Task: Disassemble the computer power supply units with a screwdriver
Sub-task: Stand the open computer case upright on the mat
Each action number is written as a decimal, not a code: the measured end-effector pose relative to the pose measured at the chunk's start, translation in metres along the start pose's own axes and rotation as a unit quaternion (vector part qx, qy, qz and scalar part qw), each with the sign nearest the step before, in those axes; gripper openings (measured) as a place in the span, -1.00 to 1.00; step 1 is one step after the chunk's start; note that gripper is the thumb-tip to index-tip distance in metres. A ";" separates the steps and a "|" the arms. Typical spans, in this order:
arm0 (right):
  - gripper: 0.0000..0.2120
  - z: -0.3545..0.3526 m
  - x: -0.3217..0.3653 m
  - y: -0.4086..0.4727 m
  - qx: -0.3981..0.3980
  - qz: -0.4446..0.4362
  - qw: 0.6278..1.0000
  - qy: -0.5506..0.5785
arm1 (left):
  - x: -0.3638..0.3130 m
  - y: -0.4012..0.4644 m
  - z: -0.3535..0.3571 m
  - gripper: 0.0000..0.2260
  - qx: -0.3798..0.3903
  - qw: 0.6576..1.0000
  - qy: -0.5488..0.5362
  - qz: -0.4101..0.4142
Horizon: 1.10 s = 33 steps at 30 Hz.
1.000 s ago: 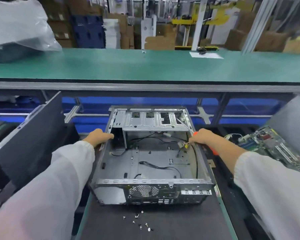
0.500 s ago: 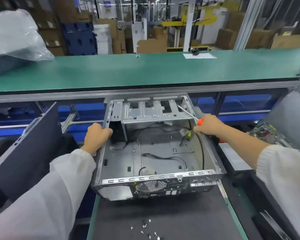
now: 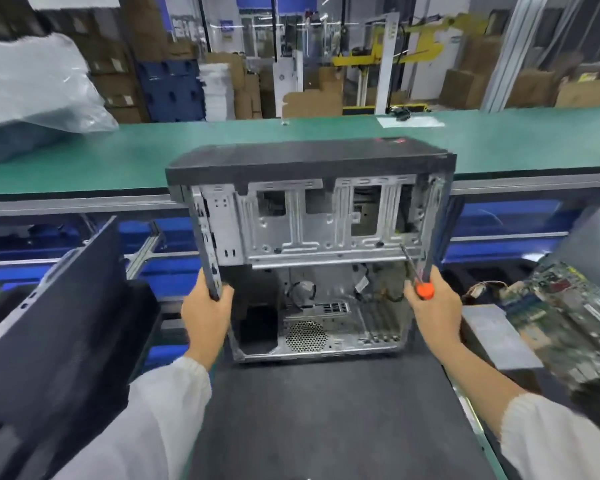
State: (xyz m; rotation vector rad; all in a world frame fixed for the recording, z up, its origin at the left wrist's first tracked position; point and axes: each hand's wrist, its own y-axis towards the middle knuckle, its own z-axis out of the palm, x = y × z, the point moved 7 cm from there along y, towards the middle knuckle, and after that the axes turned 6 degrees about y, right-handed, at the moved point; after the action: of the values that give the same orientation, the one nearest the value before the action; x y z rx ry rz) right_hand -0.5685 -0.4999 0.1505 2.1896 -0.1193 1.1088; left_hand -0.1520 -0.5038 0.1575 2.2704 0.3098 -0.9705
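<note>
An emptied metal computer case (image 3: 312,233) is tipped up on its rear end over the black mat (image 3: 326,410), open side toward me, black front panel on top. My left hand (image 3: 207,311) grips the case's left side edge. My right hand (image 3: 433,306) grips the right side edge together with an orange-handled screwdriver (image 3: 420,277), whose shaft points up along the frame. Loose cables and a fan grille show inside the case. No power supply unit is visible inside it.
A dark side panel (image 3: 59,313) leans at the left. A circuit board (image 3: 561,317) and a grey metal box (image 3: 499,334) lie at the right. A long green bench (image 3: 118,157) runs behind, with a plastic-wrapped bundle (image 3: 32,91) at its left.
The case has been raised from lying flat to standing on its rear end. Both hands kept their hold on its side edges and rose with it. The loose screws on the mat are out of view.
</note>
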 end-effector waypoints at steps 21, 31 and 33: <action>-0.74 0.005 -0.004 0.000 0.140 0.026 0.989 -0.036 | 0.012 -0.017 0.002 -0.80 0.078 0.996 -0.006 -0.044; -0.78 0.005 -0.003 0.000 0.129 0.052 0.988 -0.069 | 0.009 0.001 0.009 -0.80 0.181 0.983 -0.018 -0.035; -0.79 0.006 -0.004 0.001 0.128 0.074 0.986 -0.072 | 0.001 0.012 0.011 -0.76 0.201 0.979 -0.022 -0.025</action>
State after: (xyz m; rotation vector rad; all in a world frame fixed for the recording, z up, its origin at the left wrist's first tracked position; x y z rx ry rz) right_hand -0.5675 -0.5049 0.1461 2.5259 -0.2161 1.0951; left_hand -0.1524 -0.5205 0.1570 2.6080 0.1624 -1.1962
